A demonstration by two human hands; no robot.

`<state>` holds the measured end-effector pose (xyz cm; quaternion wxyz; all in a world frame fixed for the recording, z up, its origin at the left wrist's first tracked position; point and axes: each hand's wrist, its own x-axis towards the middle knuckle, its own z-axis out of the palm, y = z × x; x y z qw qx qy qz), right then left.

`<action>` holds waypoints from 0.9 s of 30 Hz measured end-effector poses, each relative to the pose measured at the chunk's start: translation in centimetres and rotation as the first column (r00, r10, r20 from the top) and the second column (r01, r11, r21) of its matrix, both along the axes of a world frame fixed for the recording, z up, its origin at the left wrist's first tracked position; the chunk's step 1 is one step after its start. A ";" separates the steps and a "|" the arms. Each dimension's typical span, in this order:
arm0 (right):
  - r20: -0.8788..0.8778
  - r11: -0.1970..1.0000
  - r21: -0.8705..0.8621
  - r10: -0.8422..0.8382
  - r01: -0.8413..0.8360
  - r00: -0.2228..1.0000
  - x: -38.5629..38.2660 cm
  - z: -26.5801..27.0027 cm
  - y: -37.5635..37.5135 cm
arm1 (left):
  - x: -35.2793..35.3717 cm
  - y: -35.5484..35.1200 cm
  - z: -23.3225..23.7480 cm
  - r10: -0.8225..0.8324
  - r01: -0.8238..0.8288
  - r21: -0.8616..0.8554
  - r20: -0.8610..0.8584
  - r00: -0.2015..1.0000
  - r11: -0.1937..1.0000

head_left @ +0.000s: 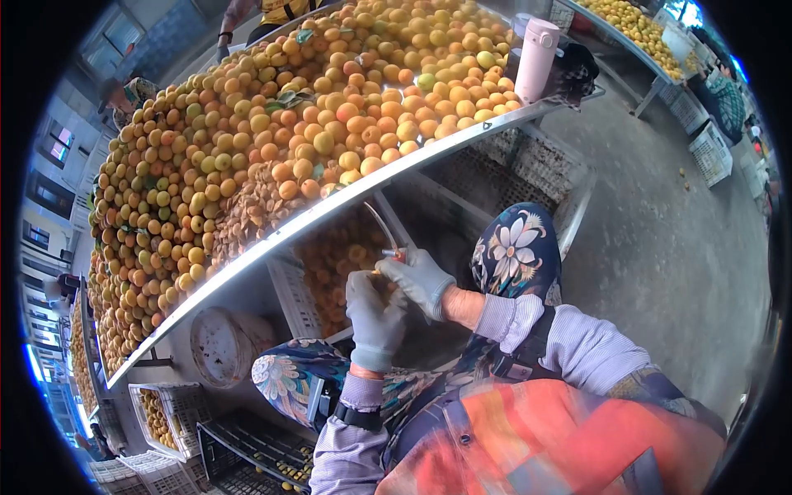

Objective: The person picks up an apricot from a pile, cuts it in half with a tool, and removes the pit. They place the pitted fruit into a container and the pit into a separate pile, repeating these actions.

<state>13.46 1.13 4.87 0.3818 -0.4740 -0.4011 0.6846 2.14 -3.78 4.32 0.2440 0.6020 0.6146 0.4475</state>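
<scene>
My left hand, in a grey glove, is closed around an apricot mostly hidden by the fingers. Close against it, my gloved right hand grips a knife by its orange-red handle. A thin curved strip that looks like its blade points up towards the table edge. Under both hands stands a crate of orange apricot pieces. Just beyond them, whole apricots are heaped on a metal-edged table, with a pile of brown pits near its edge.
A pink flask stands at the table's right corner. Below are a white bucket, a white crate of apricots and a black crate. Other people work across the table and at the right, near white crates.
</scene>
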 end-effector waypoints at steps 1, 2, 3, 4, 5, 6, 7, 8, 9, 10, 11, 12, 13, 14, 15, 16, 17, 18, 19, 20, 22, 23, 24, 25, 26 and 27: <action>0.005 0.995 -0.094 0.030 -0.029 1.000 0.3 0.8 -0.1 | 0.1 0.2 -0.4 0.002 -0.003 0.029 0.033 0.999 1.000; 0.001 0.996 -0.087 0.026 -0.026 1.000 0.3 0.8 -0.1 | 0.0 -0.1 -0.5 -0.002 0.001 0.037 0.029 1.000 0.999; -0.028 0.996 -0.091 0.009 -0.011 1.000 0.2 0.7 -0.1 | 0.0 -0.3 -0.6 0.001 -0.001 0.044 0.018 1.000 0.999; -0.056 0.995 -0.098 -0.008 0.003 0.998 0.2 0.6 -0.2 | 0.2 -0.4 -0.3 0.004 -0.005 0.047 0.008 1.000 0.999; -0.056 0.992 -0.129 0.002 -0.009 0.998 0.1 0.4 -0.1 | 0.4 -0.6 -0.3 0.008 -0.009 0.028 0.026 1.000 1.000; -0.056 0.992 -0.129 0.002 -0.009 0.998 0.1 0.2 -0.2 | 0.4 -0.7 -0.4 0.008 -0.009 0.027 0.026 1.000 1.000; -0.078 0.992 -0.128 0.000 -0.010 0.997 0.2 0.1 -0.3 | 0.5 -0.9 -0.5 0.021 -0.021 0.036 -0.003 1.000 0.999; -0.097 0.992 -0.127 -0.004 -0.009 0.995 0.3 0.0 -0.5 | 0.6 -1.0 -0.7 0.033 -0.032 0.045 -0.029 0.999 0.998; -0.092 0.991 -0.132 -0.006 -0.006 0.996 0.4 -0.2 -0.6 | 0.8 -1.1 -0.7 0.031 -0.030 0.040 -0.025 0.999 0.999; -0.059 0.994 -0.108 0.011 -0.018 0.998 0.4 -0.4 -0.6 | 0.9 -1.2 -0.7 0.042 -0.037 0.074 -0.060 0.997 0.997; -0.028 0.996 -0.081 0.029 -0.032 0.999 0.4 -0.5 -0.5 | 0.9 -1.2 -0.7 0.055 -0.044 0.111 -0.097 0.994 0.993; -0.030 0.996 -0.082 0.028 -0.030 0.999 0.4 -0.6 -0.6 | 0.9 -1.4 -0.8 0.053 -0.042 0.110 -0.099 0.994 0.993; -0.009 0.995 -0.094 0.041 -0.041 0.999 0.5 -0.7 -0.6 | 0.9 -1.5 -1.0 0.051 -0.035 0.143 -0.109 0.993 0.989; 0.012 0.994 -0.101 0.054 -0.053 0.998 0.5 -0.6 -0.5 | 0.9 -1.4 -1.1 0.051 -0.029 0.180 -0.119 0.992 0.983; 0.010 0.994 -0.096 0.052 -0.051 0.999 0.5 -0.9 -0.4 | 0.8 -1.4 -1.1 0.050 -0.027 0.184 -0.121 0.991 0.983; 0.026 0.995 -0.089 0.057 -0.054 0.998 0.4 -1.3 -0.4 | 0.8 -1.4 -1.2 0.044 -0.016 0.182 -0.150 0.988 0.983; 0.042 0.995 -0.084 0.061 -0.057 0.997 0.4 -1.8 -0.4 | 0.9 -1.4 -1.3 0.037 -0.004 0.179 -0.179 0.983 0.984; 0.042 0.995 -0.082 0.060 -0.056 0.997 0.3 -2.2 -0.4 | 0.9 -1.3 -1.4 0.036 -0.003 0.181 -0.179 0.983 0.983; 0.033 0.997 -0.063 0.036 -0.034 0.999 0.2 -2.4 -0.6 | 0.8 -1.4 -1.5 0.032 0.006 0.175 -0.214 0.976 0.985; 0.024 0.999 -0.045 0.012 -0.011 1.000 0.2 -2.5 -0.8 | 0.8 -1.6 -1.6 0.027 0.016 0.167 -0.250 0.968 0.986; 0.010 1.000 -0.018 -0.020 0.020 1.000 0.2 -2.3 -0.9 | 0.7 -1.5 -1.6 0.030 0.009 0.153 -0.256 0.966 0.988; -0.006 0.999 0.012 -0.050 0.050 0.999 0.0 -2.0 -0.8 | 0.6 -1.4 -1.5 0.037 0.002 0.144 -0.262 0.964 0.990; -0.012 0.998 0.024 -0.052 0.052 0.999 0.0 -1.7 -0.4 | 0.5 -1.0 -1.1 0.038 0.004 0.156 -0.267 0.963 0.988; -0.023 0.997 0.051 -0.054 0.055 0.998 0.1 -1.3 -0.2 | 0.5 -0.6 -0.8 0.024 0.010 0.152 -0.222 0.975 0.988; -0.030 0.995 0.075 -0.058 0.060 0.998 0.4 -0.9 -0.1 | 0.7 -0.4 -0.5 0.006 0.019 0.145 -0.174 0.985 0.989; -0.031 0.993 0.085 -0.082 0.085 0.996 0.6 -0.3 0.0 | 0.7 -0.1 -0.3 -0.001 0.028 0.152 -0.173 0.985 0.988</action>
